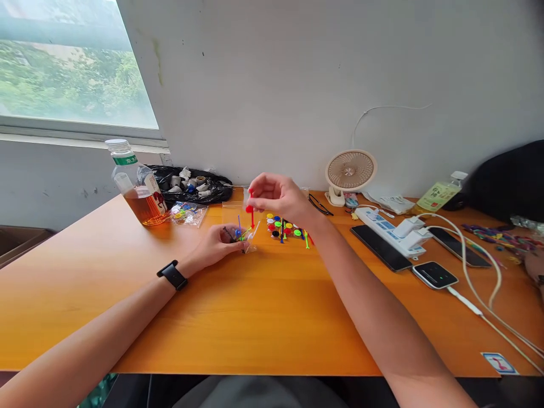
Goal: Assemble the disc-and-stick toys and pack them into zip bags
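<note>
My right hand [278, 195] is raised a little above the orange table [263, 306], its fingers pinched on a small red plastic pin [251, 209] that hangs upright. My left hand [221, 243], with a black watch on its wrist, rests on the table and grips a small clear bag [250, 238] holding several coloured pins; a blue pin sticks up from it. Just right of the bag lies a cluster of loose coloured pins and round caps [285, 228]. The red pin hangs directly over the bag's mouth.
A bottle of amber tea [135, 184] and a second clear bag of coloured pieces [188, 213] stand at the back left, beside a black bag of parts [191, 184]. A small fan [351, 173], a power strip [393, 229], two phones, a power bank and cables lie to the right.
</note>
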Demonstrator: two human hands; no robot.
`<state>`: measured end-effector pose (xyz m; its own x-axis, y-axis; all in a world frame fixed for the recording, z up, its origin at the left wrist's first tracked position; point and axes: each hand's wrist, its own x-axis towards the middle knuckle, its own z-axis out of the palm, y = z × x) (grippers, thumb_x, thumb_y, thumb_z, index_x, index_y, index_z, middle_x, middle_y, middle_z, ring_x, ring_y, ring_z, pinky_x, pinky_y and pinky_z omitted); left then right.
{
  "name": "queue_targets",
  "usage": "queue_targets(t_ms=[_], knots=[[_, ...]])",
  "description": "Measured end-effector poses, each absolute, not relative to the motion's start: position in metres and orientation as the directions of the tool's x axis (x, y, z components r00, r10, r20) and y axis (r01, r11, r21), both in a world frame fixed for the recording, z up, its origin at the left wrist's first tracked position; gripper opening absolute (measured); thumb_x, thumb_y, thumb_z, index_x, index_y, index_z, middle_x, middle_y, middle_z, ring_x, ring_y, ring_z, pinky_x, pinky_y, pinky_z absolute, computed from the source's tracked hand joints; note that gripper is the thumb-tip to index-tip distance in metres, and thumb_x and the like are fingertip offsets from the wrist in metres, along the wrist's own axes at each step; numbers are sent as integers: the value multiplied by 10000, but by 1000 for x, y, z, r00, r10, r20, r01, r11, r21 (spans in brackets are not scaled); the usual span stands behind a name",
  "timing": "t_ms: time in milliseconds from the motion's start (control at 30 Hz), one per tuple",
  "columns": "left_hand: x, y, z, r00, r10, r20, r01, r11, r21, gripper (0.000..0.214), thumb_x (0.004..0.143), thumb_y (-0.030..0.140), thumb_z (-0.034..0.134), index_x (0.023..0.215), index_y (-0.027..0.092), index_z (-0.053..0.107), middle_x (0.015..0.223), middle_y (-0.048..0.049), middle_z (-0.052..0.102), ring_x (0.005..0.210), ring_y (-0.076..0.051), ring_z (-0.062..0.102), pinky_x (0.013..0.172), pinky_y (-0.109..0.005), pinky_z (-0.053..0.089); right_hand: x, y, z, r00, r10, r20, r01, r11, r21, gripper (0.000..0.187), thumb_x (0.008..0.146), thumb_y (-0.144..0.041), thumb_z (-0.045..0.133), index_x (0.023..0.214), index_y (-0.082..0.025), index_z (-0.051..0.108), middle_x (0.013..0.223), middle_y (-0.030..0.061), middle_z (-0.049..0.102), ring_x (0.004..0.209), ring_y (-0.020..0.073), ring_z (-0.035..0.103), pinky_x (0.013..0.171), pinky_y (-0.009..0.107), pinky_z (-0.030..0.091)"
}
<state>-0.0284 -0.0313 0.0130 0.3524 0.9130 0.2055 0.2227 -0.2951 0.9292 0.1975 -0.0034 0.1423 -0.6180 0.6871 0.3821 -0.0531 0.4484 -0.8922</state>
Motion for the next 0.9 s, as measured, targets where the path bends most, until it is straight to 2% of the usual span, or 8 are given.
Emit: queue_targets(t_ms=[67,167,400,533,600,667,767,900], knots=[[-27,-32,12,340,917,208,211,-290,934,559,790,559,877,1147,144,764,881,-75,800,756,-211,730,597,-253,520,196,-4,147,-444,757,480,-67,506,-860,364,797,-427,868,963,-212,626,897,23,747,818,170,735,778,326,622],[-26,-33,11,342,915,215,200,-294,935,573,774,557,888,1152,146,763,905,-82,807,780,-223,746,620,-265,543,193,-4,147,-372,772,516,-48,539,-841,398,807,-497,859,946,-217,611,877,25,745,771,166,722,767,346,636],[-25,-34,12,340,918,204,227,-290,930,539,780,523,893,1140,146,758,894,-66,802,702,-180,710,559,-240,479,183,-6,137,-433,765,476,-53,506,-861,382,854,-532,807,935,-220,599,906,39,759,808,178,734,787,354,636],[-23,-35,13,342,914,217,198,-296,934,498,805,521,875,1106,141,759,932,-78,799,764,-196,720,609,-253,501,183,-9,134,-561,740,371,202,558,-805,253,906,-438,737,910,-198,658,866,38,743,664,153,666,590,288,525],[-23,-37,16,343,913,223,189,-299,935,461,818,513,867,1071,142,760,934,-77,794,786,-197,718,639,-258,512,185,-10,136,-541,739,402,346,631,-694,200,905,-385,722,873,-189,694,920,41,737,604,118,584,571,284,467],[-24,-38,19,338,907,252,171,-322,931,435,829,507,861,1051,146,761,959,-77,789,824,-203,718,689,-273,537,187,-10,140,-495,719,488,398,687,-609,187,911,-369,711,860,-189,716,1003,47,724,601,102,527,598,293,452],[-25,-41,24,274,912,306,171,-360,917,442,860,517,834,1118,166,758,1014,-71,781,879,-213,720,748,-293,565,193,-10,148,-429,705,565,392,708,-587,248,938,-432,694,861,-197,717,1029,48,700,610,107,487,607,299,430],[-22,-44,28,290,916,278,196,-341,920,448,881,539,805,1132,171,760,966,-64,780,830,-210,727,715,-291,571,202,-7,151,-441,723,532,405,689,-601,303,936,-488,692,875,-193,717,906,26,677,591,107,450,581,294,376]])
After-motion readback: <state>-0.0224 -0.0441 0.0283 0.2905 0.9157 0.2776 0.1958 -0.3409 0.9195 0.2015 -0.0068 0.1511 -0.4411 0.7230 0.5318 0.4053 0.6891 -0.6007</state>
